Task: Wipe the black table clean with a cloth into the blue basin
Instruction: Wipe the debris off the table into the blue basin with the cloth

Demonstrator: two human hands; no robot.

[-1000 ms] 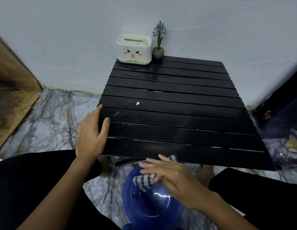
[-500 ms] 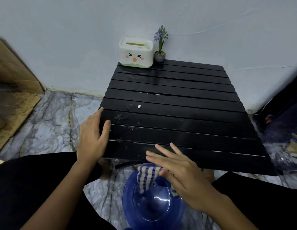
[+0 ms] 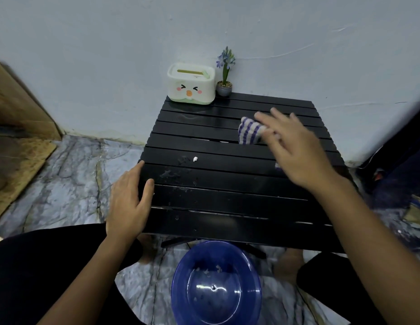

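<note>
Left hand (image 3: 129, 202) flat, fingers together, right hand (image 3: 295, 148) extended forward, fingers spread, blurred

A home corner: marbled floor (image 3: 70, 184), painted wall (image 3: 110, 55), cartoon-faced tissue box (image 3: 191, 84), potted flower (image 3: 225, 73).

Table (image 3: 227, 202): black slats, glossy. Basin (image 3: 216, 285): blue plastic, shiny. Cloth (image 3: 249, 131): striped, ribbed fabric. Floor (image 3: 70, 174): marbled, smooth. Wall (image 3: 110, 43): matt.
</note>
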